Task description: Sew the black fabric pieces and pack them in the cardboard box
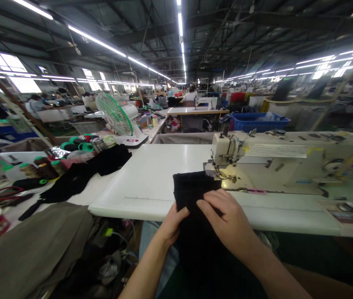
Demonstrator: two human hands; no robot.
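A folded, layered piece of black fabric (pixel 192 187) hangs over the front edge of the white sewing table (pixel 151 174), its upper end lying on the tabletop. My left hand (pixel 175 222) grips its left edge, thumb on top and fingers beneath. On the right side, my right hand (pixel 223 211) pinches the cloth between thumb and fingers. Just beyond it is the head of the sewing machine (pixel 226 149), with the needle area close to the fabric's upper right corner. The lower part of the cloth merges with dark material in my lap.
To the left, a side table bears black cloth (pixel 79 174), thread spools (pixel 44 166) and a green-white fan (pixel 117 114). Grey-brown fabric (pixel 39 253) drapes at lower left. A blue crate (pixel 259 122) stands behind the machine, and a small parts tray (pixel 349 211) is at right.
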